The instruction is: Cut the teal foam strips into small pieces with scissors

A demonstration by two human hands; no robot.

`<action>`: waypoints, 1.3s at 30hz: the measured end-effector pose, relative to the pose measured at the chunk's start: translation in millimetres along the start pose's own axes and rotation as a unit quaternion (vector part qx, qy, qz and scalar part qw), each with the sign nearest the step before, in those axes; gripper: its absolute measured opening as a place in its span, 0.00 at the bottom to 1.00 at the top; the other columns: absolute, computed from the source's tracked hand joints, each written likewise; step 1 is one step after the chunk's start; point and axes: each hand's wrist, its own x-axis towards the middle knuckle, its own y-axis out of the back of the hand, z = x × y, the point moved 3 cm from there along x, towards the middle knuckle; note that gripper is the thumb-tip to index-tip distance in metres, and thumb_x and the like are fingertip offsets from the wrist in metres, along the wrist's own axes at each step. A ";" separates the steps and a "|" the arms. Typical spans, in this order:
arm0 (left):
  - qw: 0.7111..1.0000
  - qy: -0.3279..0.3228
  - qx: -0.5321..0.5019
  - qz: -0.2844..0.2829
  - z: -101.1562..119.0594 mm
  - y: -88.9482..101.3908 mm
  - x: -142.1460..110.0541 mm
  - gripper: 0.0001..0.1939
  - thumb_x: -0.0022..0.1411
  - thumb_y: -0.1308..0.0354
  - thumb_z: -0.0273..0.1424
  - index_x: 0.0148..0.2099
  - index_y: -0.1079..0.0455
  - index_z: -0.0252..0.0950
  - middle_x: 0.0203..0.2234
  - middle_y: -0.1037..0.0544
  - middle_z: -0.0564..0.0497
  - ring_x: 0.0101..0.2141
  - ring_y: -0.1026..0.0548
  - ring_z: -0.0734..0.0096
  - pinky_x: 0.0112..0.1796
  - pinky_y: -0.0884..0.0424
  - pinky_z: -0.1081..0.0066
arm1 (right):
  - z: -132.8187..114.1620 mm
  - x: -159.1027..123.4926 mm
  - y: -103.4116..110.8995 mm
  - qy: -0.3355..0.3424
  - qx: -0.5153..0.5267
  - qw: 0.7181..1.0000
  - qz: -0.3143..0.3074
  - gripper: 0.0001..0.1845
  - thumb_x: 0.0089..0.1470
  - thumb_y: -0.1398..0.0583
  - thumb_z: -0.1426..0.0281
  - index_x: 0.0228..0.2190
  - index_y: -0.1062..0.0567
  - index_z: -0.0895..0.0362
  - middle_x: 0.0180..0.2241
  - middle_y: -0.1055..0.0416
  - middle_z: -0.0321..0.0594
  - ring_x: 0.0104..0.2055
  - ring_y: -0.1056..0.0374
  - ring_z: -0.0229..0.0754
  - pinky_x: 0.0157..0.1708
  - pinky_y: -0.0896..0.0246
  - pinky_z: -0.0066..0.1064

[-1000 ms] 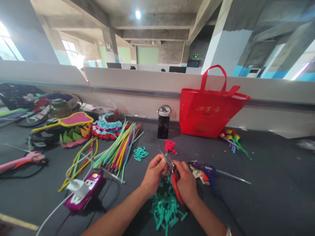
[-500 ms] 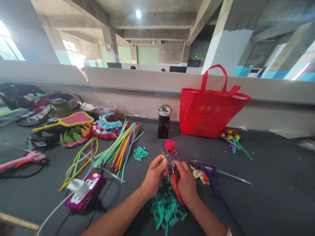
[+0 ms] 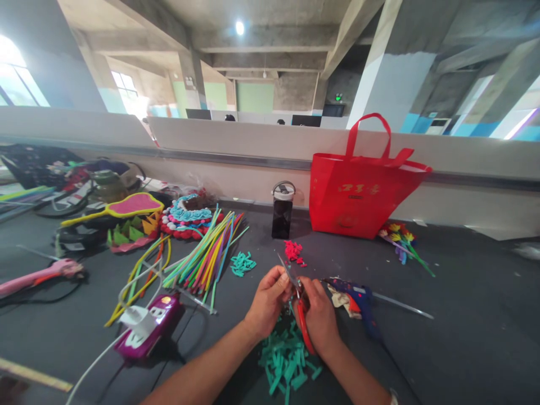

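My right hand (image 3: 319, 315) is closed round the red handles of a pair of scissors (image 3: 304, 329), whose blades point up and away to the left. Beside the blades, the fingers of my left hand (image 3: 270, 298) are pinched together; whatever they hold is too small or hidden to make out. Under both hands lies a loose heap of cut green strips (image 3: 287, 360). Just past the blade tips is a small pile of red pieces (image 3: 293, 251), and left of it a pile of teal pieces (image 3: 242, 263).
A bundle of coloured pipe cleaners (image 3: 211, 253) and a purple power strip (image 3: 147, 326) lie to the left. A blue glue gun (image 3: 358, 298) rests at my right. Behind stand a phone (image 3: 281, 218) against a bottle (image 3: 283, 191) and a red bag (image 3: 363, 197).
The view has shifted very slightly. Both hands and the scissors stay in nearly the same place over the green heap.
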 end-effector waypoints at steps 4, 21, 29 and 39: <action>1.000 0.012 0.010 0.002 -1.4 0.4 -0.3 0.15 0.58 0.40 0.40 0.30 0.38 0.35 0.19 0.41 0.58 0.21 0.46 0.80 0.27 0.47 0.76 | -0.8 -0.2 0.6 -0.006 -0.015 1.000 0.004 0.19 0.50 0.47 0.76 0.45 0.33 0.53 0.36 0.36 0.37 0.34 0.34 0.41 0.33 0.37 0.30; 1.000 -0.005 0.031 0.004 4.6 0.6 2.4 0.15 0.56 0.39 0.40 0.29 0.36 0.34 0.19 0.38 0.57 0.20 0.43 0.81 0.26 0.45 0.75 | 4.4 1.9 4.9 0.025 0.062 0.994 0.090 0.14 0.51 0.47 0.73 0.42 0.31 0.57 0.36 0.31 0.42 0.39 0.32 0.43 0.40 0.35 0.34; 0.985 -0.056 0.139 0.081 10.0 14.9 11.3 0.11 0.53 0.38 0.38 0.34 0.31 0.35 0.22 0.29 0.55 0.21 0.36 0.78 0.28 0.40 0.75 | 11.1 3.4 2.6 0.017 0.060 0.992 0.114 0.15 0.55 0.47 0.70 0.43 0.29 0.59 0.41 0.28 0.48 0.45 0.32 0.48 0.47 0.37 0.43; 0.982 -0.005 0.147 0.119 39.9 10.6 11.1 0.08 0.45 0.38 0.30 0.29 0.31 0.33 0.21 0.27 0.54 0.20 0.33 0.78 0.27 0.38 0.74 | 9.1 2.4 4.4 0.003 0.064 0.993 0.102 0.15 0.56 0.47 0.68 0.43 0.29 0.59 0.39 0.29 0.46 0.42 0.32 0.46 0.44 0.36 0.39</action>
